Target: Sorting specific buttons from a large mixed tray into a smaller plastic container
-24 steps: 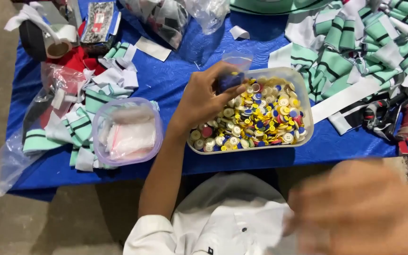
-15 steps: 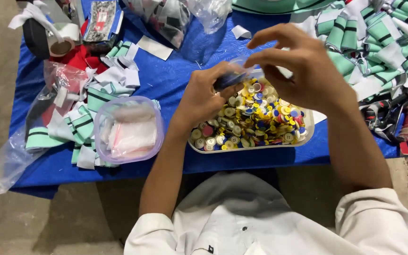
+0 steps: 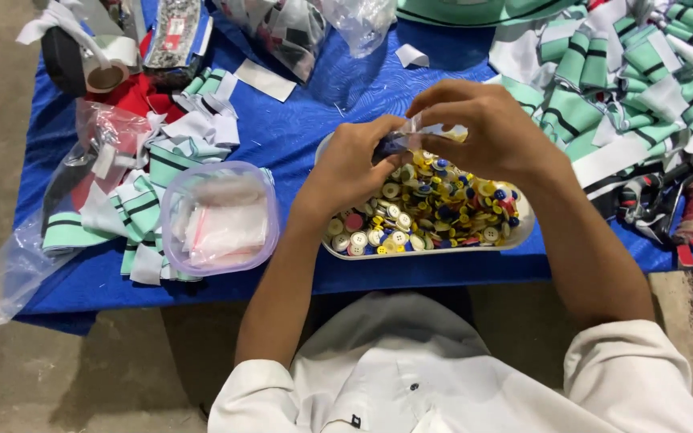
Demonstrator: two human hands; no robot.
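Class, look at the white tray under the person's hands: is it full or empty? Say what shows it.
Full. The tray is heaped with mixed-colour buttons nearly to its rim, with none of its floor showing between them.

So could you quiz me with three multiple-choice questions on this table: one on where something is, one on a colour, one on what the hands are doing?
1. Where is the lidded tub?
A. left of the button tray
B. on the floor
C. on the striped cloth far right

2. The table cover is:
A. yellow
B. blue
C. white

3. The left hand and right hand:
A. lie flat, apart
B. together pinch a small clear bag
C. are under the table

Answers: A, tub sits left of tray; B, blue cloth shows; B, both hands meet on bag above tray.
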